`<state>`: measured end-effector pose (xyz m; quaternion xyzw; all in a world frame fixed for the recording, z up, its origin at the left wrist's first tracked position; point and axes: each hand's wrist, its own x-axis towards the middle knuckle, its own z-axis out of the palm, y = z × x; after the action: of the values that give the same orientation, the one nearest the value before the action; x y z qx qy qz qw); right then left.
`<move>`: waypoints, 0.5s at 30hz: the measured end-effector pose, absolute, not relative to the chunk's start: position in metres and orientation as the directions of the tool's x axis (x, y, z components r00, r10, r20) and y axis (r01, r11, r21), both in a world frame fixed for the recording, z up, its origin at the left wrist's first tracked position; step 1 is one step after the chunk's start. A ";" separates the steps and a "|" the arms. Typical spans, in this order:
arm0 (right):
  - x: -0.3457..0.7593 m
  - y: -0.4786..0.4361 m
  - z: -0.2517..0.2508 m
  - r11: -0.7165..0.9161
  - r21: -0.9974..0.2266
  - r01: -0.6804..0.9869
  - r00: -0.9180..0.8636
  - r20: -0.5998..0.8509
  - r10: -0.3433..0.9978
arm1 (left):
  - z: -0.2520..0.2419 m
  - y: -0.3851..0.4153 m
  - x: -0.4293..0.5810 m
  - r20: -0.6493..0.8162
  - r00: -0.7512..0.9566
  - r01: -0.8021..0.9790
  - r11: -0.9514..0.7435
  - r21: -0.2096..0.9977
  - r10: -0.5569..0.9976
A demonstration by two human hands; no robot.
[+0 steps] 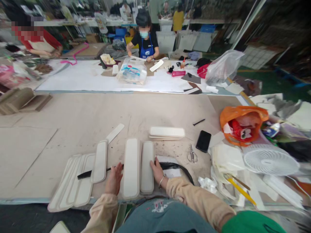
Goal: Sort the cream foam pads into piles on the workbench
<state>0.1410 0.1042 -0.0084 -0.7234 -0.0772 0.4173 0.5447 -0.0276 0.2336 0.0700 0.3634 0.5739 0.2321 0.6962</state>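
My left hand (114,178) rests on the table between a single cream panel (99,161) and a tall stack of cream panels (131,168). Its fingers lie nearly flat, beside a dark strip (85,174) that runs under the single panel. My right hand (157,173) touches the right edge of a narrower stack (147,167), thumb on top and fingers along the side. Several panels (73,181) lie overlapped at the front left. Behind the stacks sits a low pile of panels (167,132). A black strap (178,166) curves past my right wrist.
Scissors (192,155), a black phone (203,141) and a pen (199,122) lie to the right. Farther right are an orange bag (224,121), a white fan (270,160) and a yellow cutter (241,191). A person in a blue apron (146,51) works across the table.
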 end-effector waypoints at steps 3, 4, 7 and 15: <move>0.153 0.103 -0.002 -0.416 -0.855 -0.309 0.622 -0.513 0.592 | 0.119 0.239 -0.027 -0.457 0.032 -0.152 0.456 0.877 0.889; 0.159 0.102 0.003 -0.415 -0.864 -0.285 0.622 -0.496 0.606 | 0.141 0.237 -0.025 -0.359 0.017 -0.232 0.353 0.906 0.933; 0.188 0.098 0.027 -0.373 -0.912 -0.172 0.637 -0.392 0.664 | 0.207 0.216 -0.008 -0.097 0.181 -0.326 0.153 0.933 0.979; 0.358 0.107 0.099 -0.275 -0.929 0.248 0.685 -0.033 0.728 | 0.197 0.137 0.129 -0.696 0.657 -0.019 0.930 0.367 0.288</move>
<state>0.3577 0.1067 0.0987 -0.7631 -0.3199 0.2354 0.5098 0.1290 0.1372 0.1966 0.1660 0.4048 0.0859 0.8951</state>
